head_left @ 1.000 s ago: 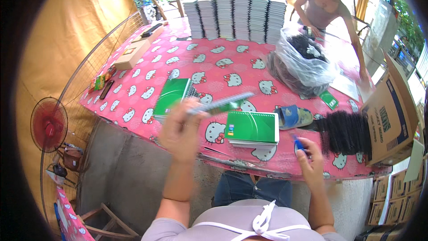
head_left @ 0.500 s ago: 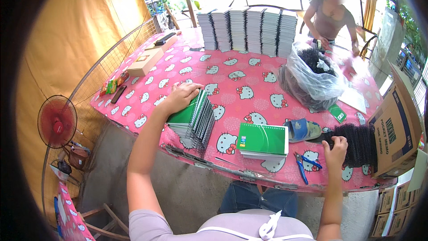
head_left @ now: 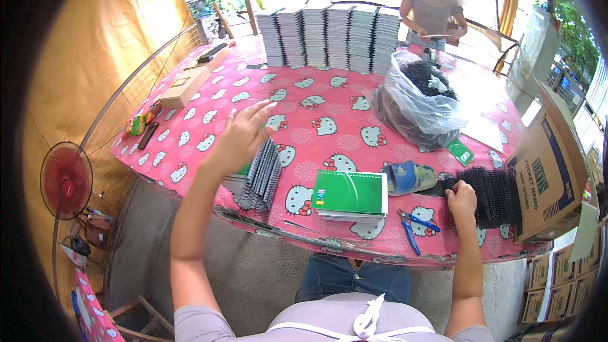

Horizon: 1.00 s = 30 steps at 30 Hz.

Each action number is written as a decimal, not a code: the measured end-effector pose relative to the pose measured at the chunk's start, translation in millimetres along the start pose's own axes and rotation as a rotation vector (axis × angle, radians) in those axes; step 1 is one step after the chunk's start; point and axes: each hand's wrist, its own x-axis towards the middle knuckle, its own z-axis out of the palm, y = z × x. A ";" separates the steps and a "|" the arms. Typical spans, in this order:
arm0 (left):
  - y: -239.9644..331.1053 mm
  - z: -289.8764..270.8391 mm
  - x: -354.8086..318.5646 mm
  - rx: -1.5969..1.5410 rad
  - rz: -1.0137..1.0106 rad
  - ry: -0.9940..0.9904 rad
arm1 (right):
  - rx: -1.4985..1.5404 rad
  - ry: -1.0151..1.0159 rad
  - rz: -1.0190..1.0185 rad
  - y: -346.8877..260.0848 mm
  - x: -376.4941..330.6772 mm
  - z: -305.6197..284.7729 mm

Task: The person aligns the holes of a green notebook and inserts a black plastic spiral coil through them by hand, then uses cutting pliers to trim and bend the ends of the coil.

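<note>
One left hand (head_left: 240,136), fingers spread, hovers by notebooks (head_left: 262,176); the right hand (head_left: 462,201) curls at black coils (head_left: 497,196), hold unclear — tugging could tangle them.

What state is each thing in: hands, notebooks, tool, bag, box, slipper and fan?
Left hand: open, fingers apart, by the spiral-bound notebooks
Right hand: fingers curled at the black coils; firm grip unclear
Spiral-bound notebooks: stacked
Middle notebooks: stacked, top one closed
Blue-handled tool: handles spread open
Plastic bag: open at top
Cardboard box: flap raised
Slipper: unworn
Fan: spinning or not, unclear
</note>
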 end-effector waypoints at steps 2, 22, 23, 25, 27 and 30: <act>57.0 4.2 1.1 -0.195 0.122 0.111 | 0.069 0.115 -0.006 0.0 -1.7 -3.0; 149.0 82.4 -10.4 -0.299 -0.017 0.178 | 1.042 -0.675 -0.236 -65.8 -74.5 -71.5; 160.9 83.2 -15.3 -0.204 -0.042 0.289 | 1.123 -0.719 -0.304 -69.5 -81.2 -66.3; 167.4 89.3 -19.9 -0.148 -0.076 0.397 | 1.199 -0.760 -0.381 -80.7 -87.3 -65.1; 165.5 99.0 -26.7 -0.218 -0.108 0.392 | 1.189 -0.771 -0.399 -96.9 -92.1 -72.9; 163.8 98.0 -18.3 -0.240 -0.112 0.386 | 1.109 -0.945 -0.470 -124.1 -104.1 -71.8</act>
